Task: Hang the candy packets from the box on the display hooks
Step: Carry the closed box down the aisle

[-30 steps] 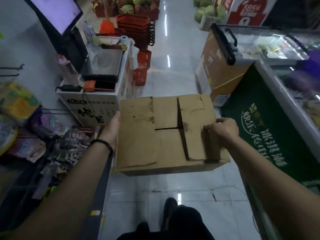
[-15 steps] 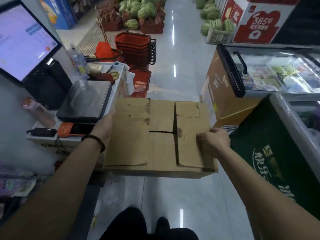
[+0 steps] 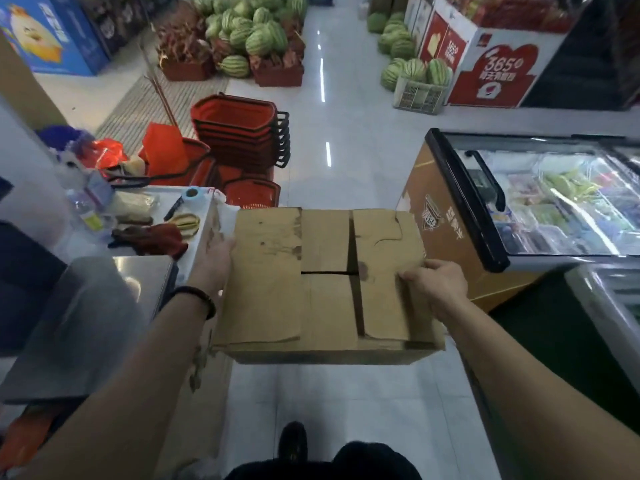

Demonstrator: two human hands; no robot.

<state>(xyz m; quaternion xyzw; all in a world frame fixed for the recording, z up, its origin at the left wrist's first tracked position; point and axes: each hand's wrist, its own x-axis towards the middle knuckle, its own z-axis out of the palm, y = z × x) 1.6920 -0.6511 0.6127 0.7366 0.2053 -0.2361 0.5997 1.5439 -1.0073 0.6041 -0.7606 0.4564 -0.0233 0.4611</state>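
Note:
A closed brown cardboard box (image 3: 325, 282) hangs in the air in front of me, its flaps folded shut. My left hand (image 3: 216, 263) holds its left side, fingers hidden behind the wall. On the top right flap lies my right hand (image 3: 436, 282), fingers curled over the box's right part. No candy packets or display hooks show in the head view.
A checkout counter (image 3: 204, 216) with a steel scale (image 3: 90, 323) and clutter is at my left. Stacked red baskets (image 3: 242, 129) stand ahead. Glass-topped freezers (image 3: 491, 209) line the right. Watermelons (image 3: 256, 32) lie beyond. My feet (image 3: 294, 445) stand on the tiled floor.
I have turned and walked forward with the box; the hanging packets at the left have left the view, and the baskets and watermelons have come closer. Both hands keep their hold.

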